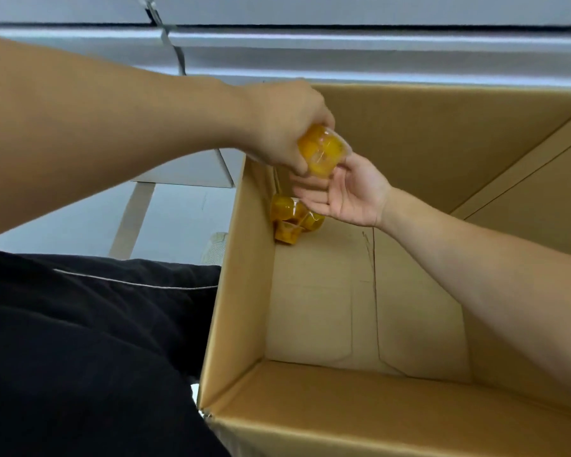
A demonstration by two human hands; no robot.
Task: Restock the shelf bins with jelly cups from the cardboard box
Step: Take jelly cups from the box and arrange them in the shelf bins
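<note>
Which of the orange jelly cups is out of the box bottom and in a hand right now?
The orange jelly cup gripped by the left hand; the other jelly cups lie in the cardboard box's far-left corner.

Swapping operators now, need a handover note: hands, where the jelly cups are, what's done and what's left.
Left hand: closed on a jelly cup, held above the cardboard box.
Right hand: open, palm up just under that cup, fingertips near it; contact unclear.
Remaining cups: a small cluster in the box's far left corner; rest of the box floor is bare.
Done: box is nearly emptied.
Left: bin the held cup and the cluster. Shelf bins are not in view.
</note>
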